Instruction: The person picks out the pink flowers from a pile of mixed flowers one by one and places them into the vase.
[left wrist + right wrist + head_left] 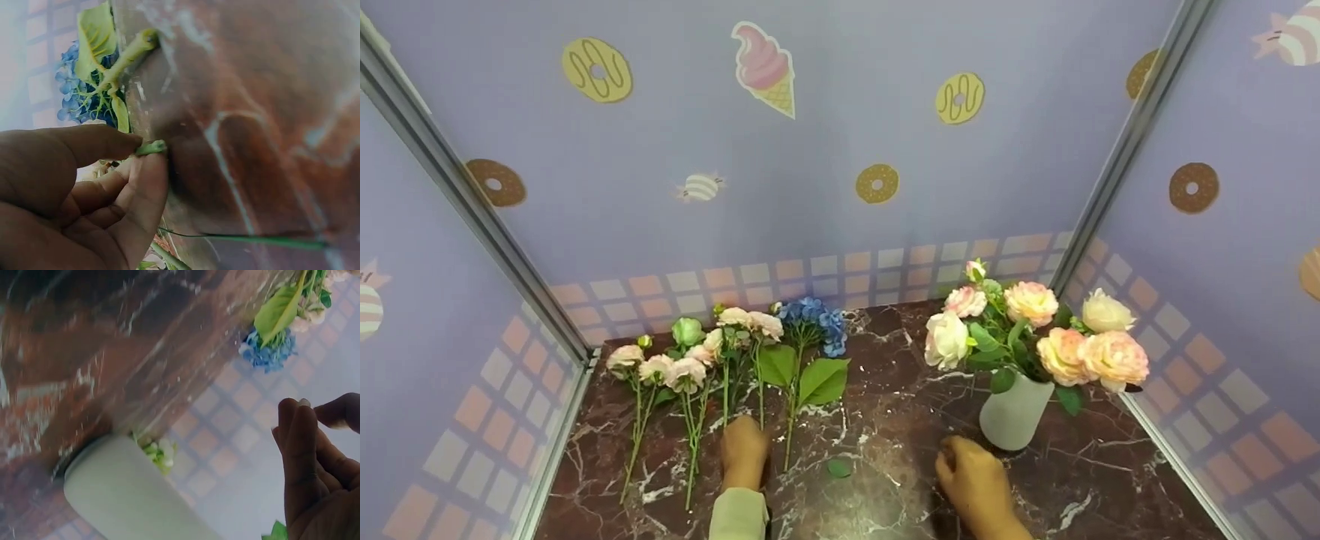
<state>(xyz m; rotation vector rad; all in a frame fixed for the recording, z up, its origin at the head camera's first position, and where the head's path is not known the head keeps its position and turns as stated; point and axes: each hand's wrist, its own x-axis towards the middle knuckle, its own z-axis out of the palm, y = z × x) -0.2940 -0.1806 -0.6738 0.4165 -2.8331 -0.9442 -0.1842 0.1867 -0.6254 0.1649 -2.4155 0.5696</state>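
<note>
My left hand is low on the dark marbled table, at the lower ends of the pale pink flowers. Up close in the left wrist view, its thumb and fingers pinch a cut green stem. Beside it lies a blue hydrangea with two broad leaves, its thick stem showing past the hand. My right hand is just in front of a white vase. Its fingers are curled with the thumb against them, and nothing shows between them. Pink, peach and cream flowers fill the vase.
More pink flowers and a pale green rose lie at the left of the table. A loose green leaf is between the hands. Patterned lilac wall panels enclose the table at the back and both sides.
</note>
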